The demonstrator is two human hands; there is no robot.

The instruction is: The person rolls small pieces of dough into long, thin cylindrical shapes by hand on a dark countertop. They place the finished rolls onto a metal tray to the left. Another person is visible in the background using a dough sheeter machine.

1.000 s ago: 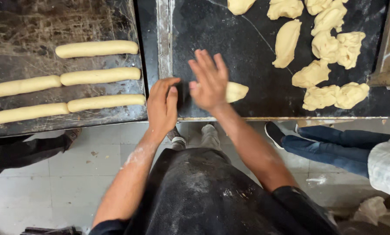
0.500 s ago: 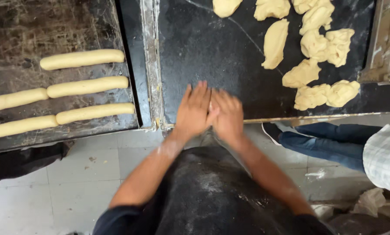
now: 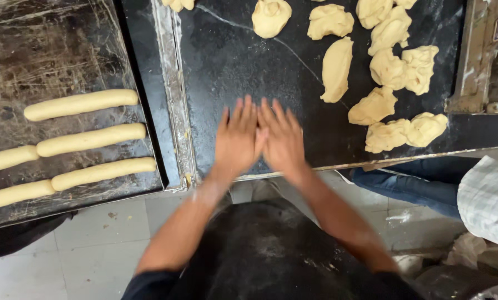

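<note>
Head view: both hands flat on a dark slab (image 3: 232, 61), near its front edge.
Left hand (image 3: 237, 139): palm down, fingers spread wide, thumb side touching the right.
Right hand (image 3: 282, 139): palm down, fingers spread; whether dough lies beneath, cannot tell.
Dough lumps (image 3: 396, 83): beyond and right of the right hand, apart from it.
Dough rolls (image 3: 82, 139): on a tray (image 3: 49, 50), well left of the left hand.

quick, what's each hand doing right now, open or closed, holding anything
Left hand: open, flat, palm down on the dark worktop; whether anything lies beneath cannot be told.
Right hand: open, flat, beside the left, gripping nothing visible.
</note>
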